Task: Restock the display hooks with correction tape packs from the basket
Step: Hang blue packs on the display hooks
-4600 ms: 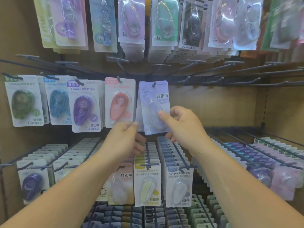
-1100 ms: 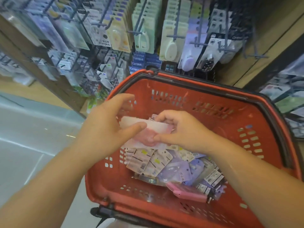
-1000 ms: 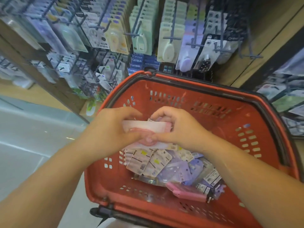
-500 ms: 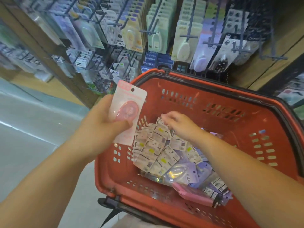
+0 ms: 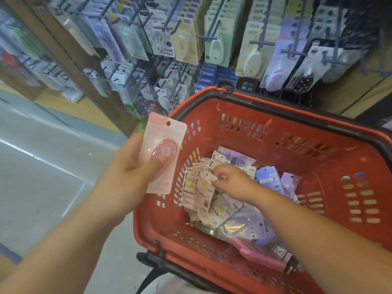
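A red plastic basket [image 5: 275, 132] sits low in front of the display rack. Inside lies a loose pile of correction tape packs [image 5: 214, 200], most back side up, with purple ones on the right. My left hand [image 5: 129, 175] holds a pink correction tape pack [image 5: 164, 145] upright over the basket's left rim, thumb across its blister. My right hand [image 5: 231, 183] is down in the basket, its fingertips pinching the top corner of a face-down pack [image 5: 202, 187] in the pile.
Display hooks [image 5: 214, 37] loaded with hanging tape packs fill the rack behind the basket. A wooden shelf upright [image 5: 89, 81] runs diagonally on the left. Grey floor [image 5: 42, 166] lies to the left. A pink item [image 5: 261, 257] lies at the basket's near side.
Earlier both hands hung a purple pack on a hook. Then they took a pink pack from the basket; my left hand lifted it while my right went back into the pile.
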Demonstrator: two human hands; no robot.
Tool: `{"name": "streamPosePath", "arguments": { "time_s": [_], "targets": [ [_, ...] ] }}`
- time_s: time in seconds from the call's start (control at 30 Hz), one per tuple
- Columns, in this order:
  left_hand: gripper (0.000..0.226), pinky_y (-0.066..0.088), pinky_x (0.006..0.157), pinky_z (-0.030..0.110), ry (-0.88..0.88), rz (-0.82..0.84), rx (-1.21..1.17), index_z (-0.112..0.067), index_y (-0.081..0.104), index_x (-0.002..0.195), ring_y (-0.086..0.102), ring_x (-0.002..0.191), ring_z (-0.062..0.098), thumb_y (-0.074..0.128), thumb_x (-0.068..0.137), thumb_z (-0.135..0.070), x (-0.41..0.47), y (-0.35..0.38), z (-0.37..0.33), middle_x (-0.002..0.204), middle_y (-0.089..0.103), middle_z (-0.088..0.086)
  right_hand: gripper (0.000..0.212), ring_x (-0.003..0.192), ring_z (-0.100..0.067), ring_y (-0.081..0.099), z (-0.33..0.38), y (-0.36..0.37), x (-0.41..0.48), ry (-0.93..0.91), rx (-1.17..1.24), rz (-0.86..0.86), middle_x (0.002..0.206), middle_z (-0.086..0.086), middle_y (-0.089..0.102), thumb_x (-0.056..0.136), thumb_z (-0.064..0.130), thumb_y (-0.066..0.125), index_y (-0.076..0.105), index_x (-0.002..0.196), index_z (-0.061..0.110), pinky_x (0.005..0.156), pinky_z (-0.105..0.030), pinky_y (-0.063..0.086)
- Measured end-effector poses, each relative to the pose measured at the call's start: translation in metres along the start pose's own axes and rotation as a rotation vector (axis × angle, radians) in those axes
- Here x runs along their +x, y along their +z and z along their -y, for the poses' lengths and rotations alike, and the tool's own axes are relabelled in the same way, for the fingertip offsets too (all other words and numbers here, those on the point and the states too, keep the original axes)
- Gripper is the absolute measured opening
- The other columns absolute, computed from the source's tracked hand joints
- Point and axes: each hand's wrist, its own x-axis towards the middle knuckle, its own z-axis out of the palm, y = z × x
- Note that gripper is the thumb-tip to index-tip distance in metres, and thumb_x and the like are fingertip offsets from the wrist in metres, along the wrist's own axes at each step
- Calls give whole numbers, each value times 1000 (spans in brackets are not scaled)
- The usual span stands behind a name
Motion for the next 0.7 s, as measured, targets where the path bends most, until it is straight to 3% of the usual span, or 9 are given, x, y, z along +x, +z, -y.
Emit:
{"name": "streamPosePath", "arguments": {
  "time_s": [0.1, 0.2, 0.27, 0.33, 0.4, 0.5, 0.6, 0.7],
  "targets": [
    [22, 66, 81, 46, 17, 15, -35, -28, 68, 119, 78, 97, 31, 64, 100, -16, 3, 9, 0, 108, 81, 5, 26, 76, -26, 50, 27, -36, -24, -13, 299, -106, 84, -14, 40, 94, 13, 60, 42, 76, 11, 76, -57, 60],
    [16, 60, 90, 64, 56, 44, -1, -35, 70, 116, 76, 101, 36, 71, 100, -35, 10, 24, 4, 110, 79, 7, 26, 73, -38, 50, 60, -70, -55, -60, 443, -266, 83, -15, 37, 95, 7, 54, 39, 73, 10, 63, -51, 64],
    [25, 56, 94, 66, 79, 57, 45, -38, 68, 117, 75, 104, 33, 71, 96, -50, 15, 39, 6, 110, 79, 4, 23, 73, -45, 51, 80, -82, -73, -92, 538, -337, 83, -21, 41, 93, 8, 53, 42, 72, 8, 56, -44, 62],
    [24, 55, 98, 63, 89, 91, 72, -35, 67, 119, 75, 106, 25, 68, 100, -49, 20, 54, 7, 111, 79, -2, 25, 70, -32, 47, 89, -85, -84, -105, 615, -379, 83, -14, 42, 93, 8, 53, 46, 70, 12, 52, -35, 58],
    [23, 55, 98, 57, 95, 132, 83, -36, 66, 120, 74, 105, 19, 66, 101, -48, 23, 69, 10, 110, 79, -5, 23, 71, -27, 56, 92, -83, -89, -90, 694, -381, 84, -13, 50, 96, 13, 58, 51, 77, 3, 48, -30, 53],
    [21, 56, 88, 44, 77, 155, 79, -36, 65, 118, 73, 96, 9, 63, 99, -44, 25, 84, 12, 105, 78, -11, 29, 67, -20, 63, 90, -78, -94, -13, 922, -290, 85, -10, 65, 102, 30, 58, 58, 93, 3, 57, -36, 57],
    [16, 57, 80, 44, -7, 141, -34, -30, 68, 113, 75, 91, 13, 64, 102, -39, 25, 89, 6, 97, 79, -8, 2, 71, -23, 64, 84, -74, -97, 3, 1057, -252, 101, -15, 68, 103, 9, 53, 55, 104, 8, 80, -47, 63],
    [33, 58, 81, 48, -57, 192, -175, -27, 71, 112, 75, 89, 27, 69, 85, -47, 26, 86, 1, 97, 79, 6, 31, 74, -21, 70, 77, -72, -98, -23, 1003, -272, 112, -15, 70, 95, -3, 65, 53, 121, 8, 78, -41, 64]
  ]
}}
